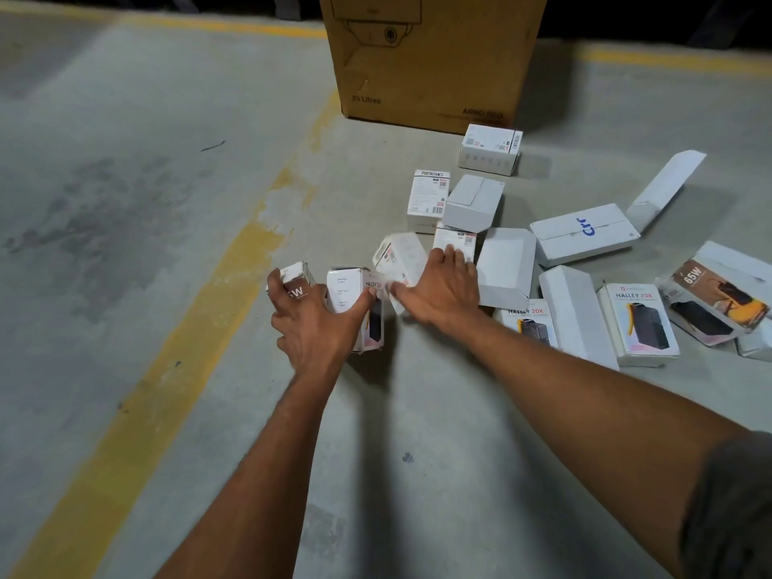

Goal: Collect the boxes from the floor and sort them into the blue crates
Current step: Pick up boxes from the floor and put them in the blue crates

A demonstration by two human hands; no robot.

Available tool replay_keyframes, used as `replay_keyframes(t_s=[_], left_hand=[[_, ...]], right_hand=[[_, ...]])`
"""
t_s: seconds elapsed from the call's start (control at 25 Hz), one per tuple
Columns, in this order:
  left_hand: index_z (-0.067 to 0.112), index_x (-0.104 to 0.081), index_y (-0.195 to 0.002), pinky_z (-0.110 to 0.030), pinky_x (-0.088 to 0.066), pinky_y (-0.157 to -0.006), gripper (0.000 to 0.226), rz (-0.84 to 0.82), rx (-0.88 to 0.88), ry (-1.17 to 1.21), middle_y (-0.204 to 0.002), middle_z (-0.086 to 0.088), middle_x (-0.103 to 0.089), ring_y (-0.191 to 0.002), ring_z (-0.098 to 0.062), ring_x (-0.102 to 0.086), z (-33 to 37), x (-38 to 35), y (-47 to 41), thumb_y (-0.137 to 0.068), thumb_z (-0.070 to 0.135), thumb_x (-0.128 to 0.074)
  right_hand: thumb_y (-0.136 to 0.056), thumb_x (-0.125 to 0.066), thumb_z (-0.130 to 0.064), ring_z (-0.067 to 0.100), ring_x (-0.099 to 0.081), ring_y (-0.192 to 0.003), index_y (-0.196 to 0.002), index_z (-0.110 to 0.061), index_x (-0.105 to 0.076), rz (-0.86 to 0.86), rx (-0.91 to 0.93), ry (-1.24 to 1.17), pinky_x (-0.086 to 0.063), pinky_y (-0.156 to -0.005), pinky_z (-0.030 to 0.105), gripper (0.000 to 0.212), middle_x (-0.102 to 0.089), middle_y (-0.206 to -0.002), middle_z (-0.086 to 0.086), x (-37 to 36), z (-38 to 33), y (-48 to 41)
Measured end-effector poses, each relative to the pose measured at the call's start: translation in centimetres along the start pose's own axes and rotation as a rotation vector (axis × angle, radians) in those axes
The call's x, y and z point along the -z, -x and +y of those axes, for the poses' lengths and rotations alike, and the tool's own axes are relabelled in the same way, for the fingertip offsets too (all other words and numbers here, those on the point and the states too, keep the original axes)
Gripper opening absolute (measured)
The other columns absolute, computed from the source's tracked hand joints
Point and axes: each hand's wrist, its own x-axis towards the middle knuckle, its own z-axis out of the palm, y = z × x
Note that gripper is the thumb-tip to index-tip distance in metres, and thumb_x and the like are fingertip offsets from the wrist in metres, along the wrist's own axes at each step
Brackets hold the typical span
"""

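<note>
white boxes (505, 265) litter the floor (167, 202) from centre out to 3 o'clock. left hand (313, 323) clamps two boxes, right hand (438, 286) spread on a blurred box (397, 261). overloaded grip could spill one. no crates in view.

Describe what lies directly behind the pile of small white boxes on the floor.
A large brown cardboard carton stands on the concrete floor behind the white boxes. It hides whatever is behind it, and the area beyond is dark.
</note>
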Motion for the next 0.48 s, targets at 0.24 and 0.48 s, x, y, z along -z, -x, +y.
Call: replay_keyframes(t_s=[0.24, 0.48], left_hand=[[0.017, -0.066, -0.116, -0.059, -0.039, -0.102, 0.079, 0.098, 0.021, -0.076, -0.163, 0.002, -0.003, -0.134, -0.048, -0.034, -1.2, -0.8, 0.6, -0.070, 0.081, -0.070], [0.016, -0.067, -0.110, -0.059, -0.039, -0.101, 0.073, 0.113, -0.014, -0.076, -0.162, 0.000, -0.006, -0.134, -0.046, -0.033, -0.8, -0.5, 1.0, -0.071, 0.077, -0.073]], right_hand=[[-0.081, -0.059, -0.072, 0.034, -0.055, -0.117, -0.128, -0.010, -0.051, 0.241, -0.108, -0.233, -0.042, -0.100, 0.045, 0.078, -0.063, -0.124, 0.015, 0.7, -0.5, 4.5], [-0.045, -0.074, -0.074, 0.036, -0.033, -0.143, -0.143, -0.021, -0.054, -0.215, -0.529, -0.675, -0.042, -0.111, 0.048, 0.113, -0.024, -0.162, 0.014, 0.8, -1.1, 1.2]])
